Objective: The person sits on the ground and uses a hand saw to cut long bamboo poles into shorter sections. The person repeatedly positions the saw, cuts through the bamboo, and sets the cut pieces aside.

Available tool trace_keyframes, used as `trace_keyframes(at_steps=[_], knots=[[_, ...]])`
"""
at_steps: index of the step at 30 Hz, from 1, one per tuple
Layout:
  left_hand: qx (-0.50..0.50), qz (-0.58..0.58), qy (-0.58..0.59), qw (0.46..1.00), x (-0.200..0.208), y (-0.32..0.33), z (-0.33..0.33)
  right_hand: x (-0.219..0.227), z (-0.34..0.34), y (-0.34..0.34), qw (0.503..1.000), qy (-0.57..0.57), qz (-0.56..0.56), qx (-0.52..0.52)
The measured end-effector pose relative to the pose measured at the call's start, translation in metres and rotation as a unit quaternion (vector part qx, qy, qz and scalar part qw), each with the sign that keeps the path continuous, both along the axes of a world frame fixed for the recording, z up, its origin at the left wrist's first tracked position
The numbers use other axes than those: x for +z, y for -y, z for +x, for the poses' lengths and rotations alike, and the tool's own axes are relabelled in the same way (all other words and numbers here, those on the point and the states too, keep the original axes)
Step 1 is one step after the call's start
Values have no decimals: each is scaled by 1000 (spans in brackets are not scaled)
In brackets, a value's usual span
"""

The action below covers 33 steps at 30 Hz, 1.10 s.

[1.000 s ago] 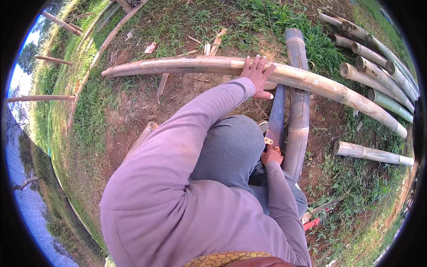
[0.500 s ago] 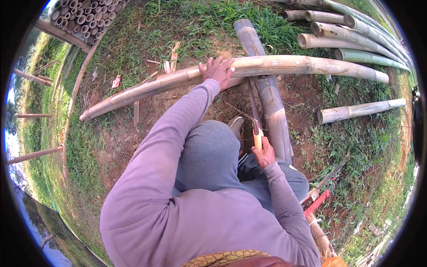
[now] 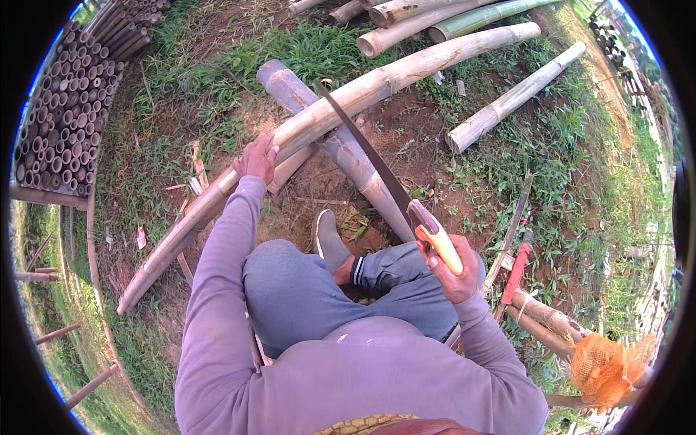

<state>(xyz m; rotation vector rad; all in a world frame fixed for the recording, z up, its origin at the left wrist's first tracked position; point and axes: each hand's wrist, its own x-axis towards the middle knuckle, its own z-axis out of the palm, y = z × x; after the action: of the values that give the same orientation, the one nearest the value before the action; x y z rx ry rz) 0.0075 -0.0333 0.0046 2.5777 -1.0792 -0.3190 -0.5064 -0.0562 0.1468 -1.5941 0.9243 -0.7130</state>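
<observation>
A long pale bamboo pole (image 3: 391, 78) lies slantwise across a thicker grey bamboo log (image 3: 355, 163). My left hand (image 3: 257, 158) is closed over the pole, left of where the two cross. In my right hand (image 3: 458, 270) is a handsaw (image 3: 373, 158), gripped by its orange-and-brown handle. Its dark blade points away to the far left, and its tip shows over the pole in the view. Whether the blade touches the pole I cannot tell. My bent knee and a grey shoe (image 3: 332, 239) are close to the log.
A shorter bamboo piece (image 3: 516, 98) lies on the grass to the right. More bamboo poles (image 3: 428, 29) rest at the far side. Stacked bamboo (image 3: 61, 130) fills a rack at far left. Near right are a red strip (image 3: 516, 274) and orange netting (image 3: 609, 370).
My right hand has lifted the saw from low beside the log, so its blade now appears across the pole. My left hand stays on the pole. The whole view has turned.
</observation>
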Motion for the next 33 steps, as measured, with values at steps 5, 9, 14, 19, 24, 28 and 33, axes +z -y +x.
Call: trace_keyframes(at_steps=[5, 9, 14, 19, 24, 28, 33], knots=[[15, 30, 13, 999, 23, 2, -17, -65, 83, 13, 995, 53, -71, -54], [12, 33, 20, 999, 17, 0, -16, -74, 137, 22, 986, 68, -151, -36], [12, 37, 16, 999, 21, 0, -19, -81, 143, 24, 979, 33, -202, 6], [24, 32, 5, 999, 24, 2, -24, -86, 128, 25, 987, 20, -160, 5], [23, 28, 10, 999, 21, 0, -25, -91, 175, 49, 976, 20, -218, 18], [25, 12, -5, 1000, 20, 5, -24, -95, 205, 74, 981, 44, -187, 5], [27, -5, -18, 999, 16, -4, -21, -87, 117, 9, 977, -1, -214, 13]])
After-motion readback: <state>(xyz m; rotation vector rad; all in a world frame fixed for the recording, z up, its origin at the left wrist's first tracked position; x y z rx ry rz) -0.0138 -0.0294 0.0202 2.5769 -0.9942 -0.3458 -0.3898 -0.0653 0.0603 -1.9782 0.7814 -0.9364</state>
